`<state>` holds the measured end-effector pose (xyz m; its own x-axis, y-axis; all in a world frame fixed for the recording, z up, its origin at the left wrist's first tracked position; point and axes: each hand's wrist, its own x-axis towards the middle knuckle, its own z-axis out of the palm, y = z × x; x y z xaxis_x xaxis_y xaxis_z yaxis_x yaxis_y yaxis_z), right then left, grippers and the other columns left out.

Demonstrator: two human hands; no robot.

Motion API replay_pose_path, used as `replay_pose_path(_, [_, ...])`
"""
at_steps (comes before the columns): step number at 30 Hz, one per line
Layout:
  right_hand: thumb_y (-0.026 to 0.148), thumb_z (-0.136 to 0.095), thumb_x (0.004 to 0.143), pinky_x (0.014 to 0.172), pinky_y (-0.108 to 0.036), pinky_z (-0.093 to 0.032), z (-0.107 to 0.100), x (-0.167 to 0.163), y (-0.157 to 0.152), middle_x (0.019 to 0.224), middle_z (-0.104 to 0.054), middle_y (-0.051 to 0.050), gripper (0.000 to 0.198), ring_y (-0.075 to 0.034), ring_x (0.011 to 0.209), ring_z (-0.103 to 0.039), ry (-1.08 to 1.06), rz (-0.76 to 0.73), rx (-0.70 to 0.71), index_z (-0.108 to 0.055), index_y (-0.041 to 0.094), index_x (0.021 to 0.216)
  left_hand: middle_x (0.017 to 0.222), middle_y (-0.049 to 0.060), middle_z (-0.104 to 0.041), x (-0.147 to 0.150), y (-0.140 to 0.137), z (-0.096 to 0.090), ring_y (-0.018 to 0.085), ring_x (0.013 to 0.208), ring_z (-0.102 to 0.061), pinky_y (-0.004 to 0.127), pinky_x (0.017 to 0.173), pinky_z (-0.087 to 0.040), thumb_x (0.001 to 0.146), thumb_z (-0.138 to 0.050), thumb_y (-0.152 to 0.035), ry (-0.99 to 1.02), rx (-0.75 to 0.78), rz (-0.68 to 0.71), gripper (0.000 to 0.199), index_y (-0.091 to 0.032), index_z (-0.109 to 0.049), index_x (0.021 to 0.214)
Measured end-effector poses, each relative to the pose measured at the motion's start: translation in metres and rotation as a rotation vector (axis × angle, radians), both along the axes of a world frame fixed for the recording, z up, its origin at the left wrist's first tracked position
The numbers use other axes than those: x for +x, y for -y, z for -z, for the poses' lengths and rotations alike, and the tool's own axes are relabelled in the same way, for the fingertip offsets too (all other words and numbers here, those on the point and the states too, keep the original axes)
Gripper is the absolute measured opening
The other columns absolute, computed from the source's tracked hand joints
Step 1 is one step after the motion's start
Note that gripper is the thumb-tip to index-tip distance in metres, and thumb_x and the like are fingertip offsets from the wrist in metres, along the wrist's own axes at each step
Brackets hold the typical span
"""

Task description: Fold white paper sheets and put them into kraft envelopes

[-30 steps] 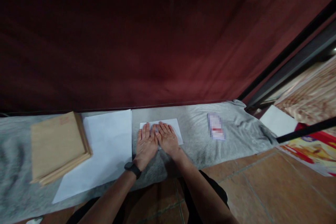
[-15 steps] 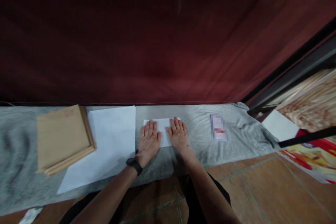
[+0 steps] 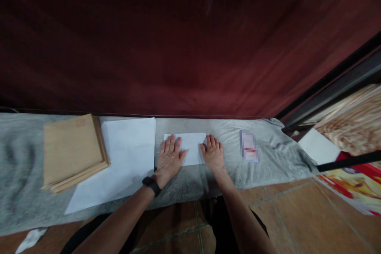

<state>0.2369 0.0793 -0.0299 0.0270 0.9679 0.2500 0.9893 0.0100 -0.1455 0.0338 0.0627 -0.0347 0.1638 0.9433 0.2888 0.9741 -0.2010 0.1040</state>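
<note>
A small white sheet of paper [image 3: 192, 149], perhaps folded, lies flat on a grey cloth [image 3: 178, 184]. My left hand [image 3: 169, 158] rests with fingers spread over the paper's left end, a dark band on its wrist. Over the right edge of the same paper lies my right hand [image 3: 213, 154], flat, its thumb out to the left. Neither hand grips anything. Left of my hands, larger white sheets [image 3: 131, 154] are spread on the cloth, partly under a stack of brown envelopes [image 3: 71, 151].
On the cloth to the right sits a blurred purplish packet [image 3: 250, 147] with a red band. A dark red curtain [image 3: 190, 47] rises behind. Tiled floor [image 3: 291, 214] runs along the front, with a colourful printed sheet [image 3: 357, 186] and a dark metal frame [image 3: 330, 91] at right.
My right hand has slid right across the small paper to its right edge, uncovering more of its middle. My left hand stays almost where it was, its thumb now pointing further right.
</note>
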Motion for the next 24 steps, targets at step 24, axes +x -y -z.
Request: replay_pose_path(24, [0.023,-0.061,0.089,0.059,-0.021,-0.04,-0.011,0.022,-0.008,0.076,-0.074,-0.003,0.016,-0.015,0.069,-0.065,-0.42,0.005,-0.284,-0.075,0.016,0.084,0.162,0.014,-0.036,0.02,0.006,-0.005,0.024,0.153,-0.028,0.044,0.125,-0.023,0.104,-0.028,-0.037,0.083,-0.002,0.192,0.059,-0.008,-0.036,0.155])
